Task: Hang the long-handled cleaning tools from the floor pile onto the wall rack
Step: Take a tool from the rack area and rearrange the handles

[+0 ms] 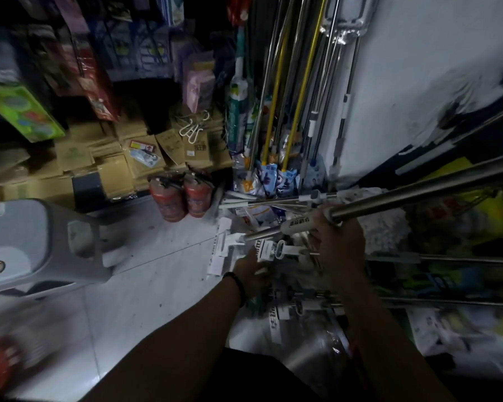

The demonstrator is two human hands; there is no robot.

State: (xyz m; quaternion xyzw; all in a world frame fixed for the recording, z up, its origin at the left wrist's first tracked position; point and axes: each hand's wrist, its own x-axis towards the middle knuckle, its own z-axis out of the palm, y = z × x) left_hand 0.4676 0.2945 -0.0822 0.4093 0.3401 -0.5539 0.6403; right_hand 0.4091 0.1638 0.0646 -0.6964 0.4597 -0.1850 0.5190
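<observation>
A pile of long-handled tools (302,256) lies on the floor at centre right, with metal poles, white handle ends and packaged mop heads mixed together. My right hand (339,239) grips a thick steel pole (418,195) that runs up to the right edge. My left hand (251,269), with a dark band on its wrist, reaches into the pile and touches a white handle end (285,250); its fingers are partly hidden. Several mops and brooms (285,111) with yellow and steel handles hang or lean upright against the white wall (418,82) beyond.
Two red fire extinguishers (180,195) stand on the pale tiled floor (157,271) left of the pile. Stacked cardboard boxes (99,161) and packaged goods fill the left. A grey plastic stool (41,245) sits at left. More poles and yellow packaging lie at right.
</observation>
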